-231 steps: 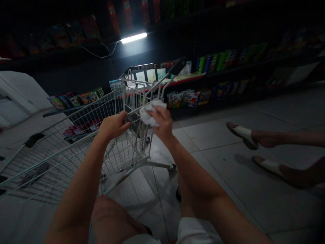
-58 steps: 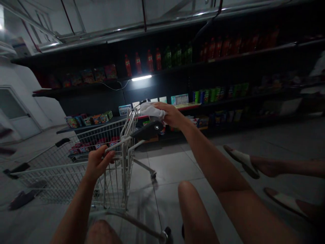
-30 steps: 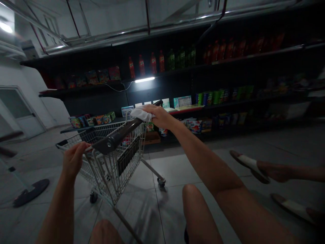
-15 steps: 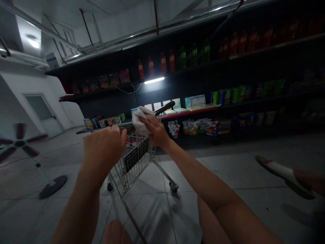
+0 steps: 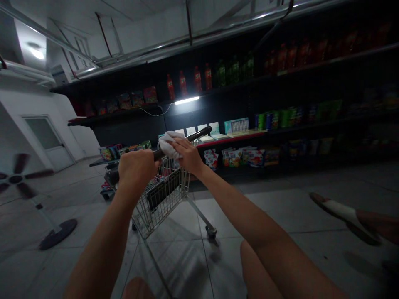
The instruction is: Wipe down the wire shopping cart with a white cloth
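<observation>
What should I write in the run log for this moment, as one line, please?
left hand: holds shopping cart handle | right hand: presses white cloth on handle

Red soda bottles [image 5: 182, 84] line the dark upper shelf [image 5: 327, 61], a pedestal fan [image 5: 57, 234] stands near the white door [image 5: 46, 143], and a white sandal [image 5: 341, 214] shows at right.

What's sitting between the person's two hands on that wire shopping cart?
In the head view, a crumpled white cloth and a short stretch of black cart handle lie between the left hand and right hand.
</observation>
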Demonstrator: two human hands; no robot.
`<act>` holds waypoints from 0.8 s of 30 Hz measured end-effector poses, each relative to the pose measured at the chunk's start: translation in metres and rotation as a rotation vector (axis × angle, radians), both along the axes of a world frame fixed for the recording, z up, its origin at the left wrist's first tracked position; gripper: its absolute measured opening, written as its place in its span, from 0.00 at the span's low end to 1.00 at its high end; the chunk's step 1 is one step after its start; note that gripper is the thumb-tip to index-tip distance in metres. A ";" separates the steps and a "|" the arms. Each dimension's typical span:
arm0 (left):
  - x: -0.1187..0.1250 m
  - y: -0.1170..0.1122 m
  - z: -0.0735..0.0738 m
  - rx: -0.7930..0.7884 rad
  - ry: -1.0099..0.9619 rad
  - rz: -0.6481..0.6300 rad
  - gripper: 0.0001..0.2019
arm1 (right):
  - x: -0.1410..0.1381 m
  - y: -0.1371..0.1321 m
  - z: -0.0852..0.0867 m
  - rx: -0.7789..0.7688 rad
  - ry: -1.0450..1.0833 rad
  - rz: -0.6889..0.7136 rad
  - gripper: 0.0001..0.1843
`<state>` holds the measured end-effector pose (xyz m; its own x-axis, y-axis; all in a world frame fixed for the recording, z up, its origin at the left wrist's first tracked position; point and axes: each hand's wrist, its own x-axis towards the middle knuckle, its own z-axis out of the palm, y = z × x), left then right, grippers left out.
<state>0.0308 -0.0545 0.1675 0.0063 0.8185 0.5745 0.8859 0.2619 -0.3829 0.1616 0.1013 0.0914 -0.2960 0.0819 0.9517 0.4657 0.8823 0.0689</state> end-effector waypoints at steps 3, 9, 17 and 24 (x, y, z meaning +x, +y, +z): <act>-0.013 -0.005 0.000 -0.011 0.042 0.002 0.28 | 0.025 0.038 -0.006 -0.087 0.142 -0.075 0.27; -0.043 -0.015 0.003 0.005 0.106 -0.006 0.30 | 0.046 0.059 -0.015 -0.175 0.299 -0.175 0.28; -0.086 -0.032 0.000 0.074 0.126 -0.017 0.28 | -0.013 -0.030 -0.024 0.146 -0.040 -0.044 0.31; -0.133 -0.054 -0.014 0.383 0.142 -0.333 0.21 | 0.002 -0.013 -0.076 0.208 -0.140 -0.020 0.28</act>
